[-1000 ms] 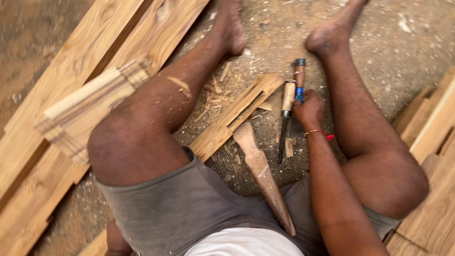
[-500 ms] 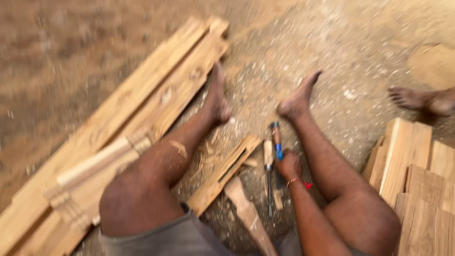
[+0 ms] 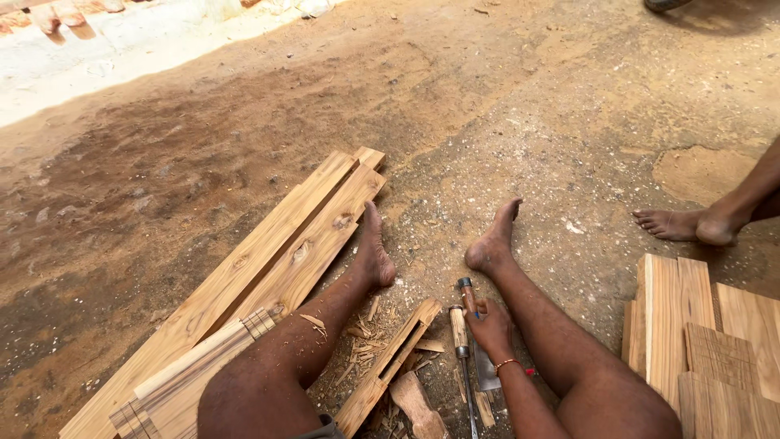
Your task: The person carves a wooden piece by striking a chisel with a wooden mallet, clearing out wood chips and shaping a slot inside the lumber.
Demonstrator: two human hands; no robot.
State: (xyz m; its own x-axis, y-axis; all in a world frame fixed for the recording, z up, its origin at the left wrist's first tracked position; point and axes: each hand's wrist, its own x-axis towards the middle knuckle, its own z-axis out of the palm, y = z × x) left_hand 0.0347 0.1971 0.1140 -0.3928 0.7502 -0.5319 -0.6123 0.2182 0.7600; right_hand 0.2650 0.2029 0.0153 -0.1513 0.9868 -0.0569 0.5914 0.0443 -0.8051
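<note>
I sit on dusty ground with my bare legs spread. Between my legs, my right hand (image 3: pixel 490 327) is closed around a dark-handled chisel (image 3: pixel 465 290) lying on the ground, and its flat blade (image 3: pixel 486 375) shows below the hand. A second chisel with a pale wooden handle (image 3: pixel 459 331) lies just left of it, touching my fingers. Left of the tools are a short grooved wooden strip (image 3: pixel 392 363) and a rough wooden club (image 3: pixel 418 404). My left hand is out of view.
Long planks (image 3: pixel 280 264) lie along my left leg with a notched frame piece (image 3: pixel 191 370) on them. Wood shavings (image 3: pixel 361 345) litter the ground by my left knee. Stacked boards (image 3: pixel 703 341) sit at the right, with another person's bare feet (image 3: pixel 691 225) beyond them.
The view has lifted from my lap to the open ground ahead. My right hand has stayed on the chisels between my legs. Another person's feet have come into sight.
</note>
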